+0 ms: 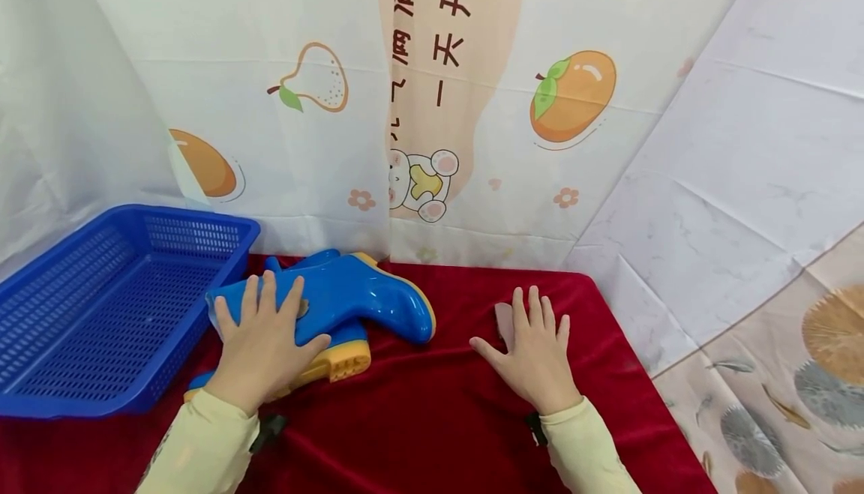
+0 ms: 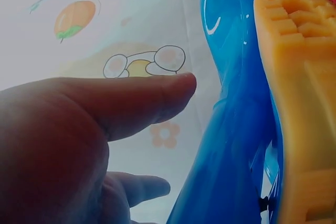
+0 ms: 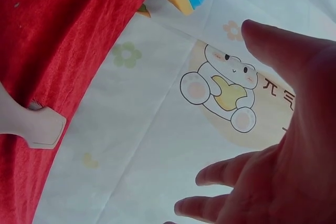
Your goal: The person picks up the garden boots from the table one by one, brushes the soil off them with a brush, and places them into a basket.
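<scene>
A pair of blue rain boots [image 1: 337, 295] with yellow soles [image 2: 304, 103] lies on its side on the red cloth, one boot partly over the other. My left hand [image 1: 263, 344] is spread above the boot shafts, covering part of them; whether it touches them I cannot tell. Fingers straight and apart, my right hand [image 1: 536, 355] is over the cloth on the right and holds nothing. Beside and partly behind it lies a pale pinkish-beige object [image 3: 37, 124] with a narrow neck and a flared end. The rest of that object is hidden or out of frame.
A blue perforated plastic basket [image 1: 229, 250] stands on the left, close to the boots. Red velvet cloth [image 1: 432, 419] covers the table. A white curtain printed with fruit [image 1: 472, 232] hangs along the back edge, and a patterned fabric [image 1: 776, 381] is at the right.
</scene>
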